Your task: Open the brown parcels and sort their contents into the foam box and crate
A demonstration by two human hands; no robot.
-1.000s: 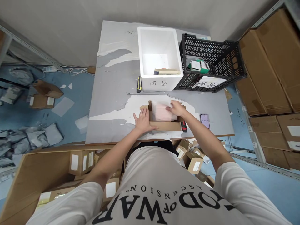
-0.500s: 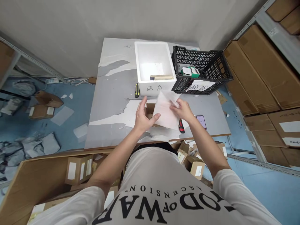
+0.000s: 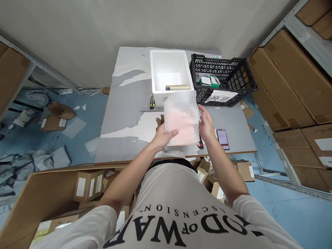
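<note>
Head view: nearside of the white foam box (image 3: 158, 98), a pink packet (image 3: 184, 126) is pinched by fingers of the left hand (image 3: 161, 137); the right hand (image 3: 206, 127)'s grip cannot be told. Should its loose wrap (image 3: 180, 99) slide, the packet could be dropped.

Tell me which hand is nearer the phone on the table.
Right. The right hand is just left of the phone, at the white-and-pink packet; the left hand is farther left, on the packet's lower left edge.

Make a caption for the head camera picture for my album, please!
Left hand holds a pink packet, right hand at its edge, near a white box and black crate.
</note>
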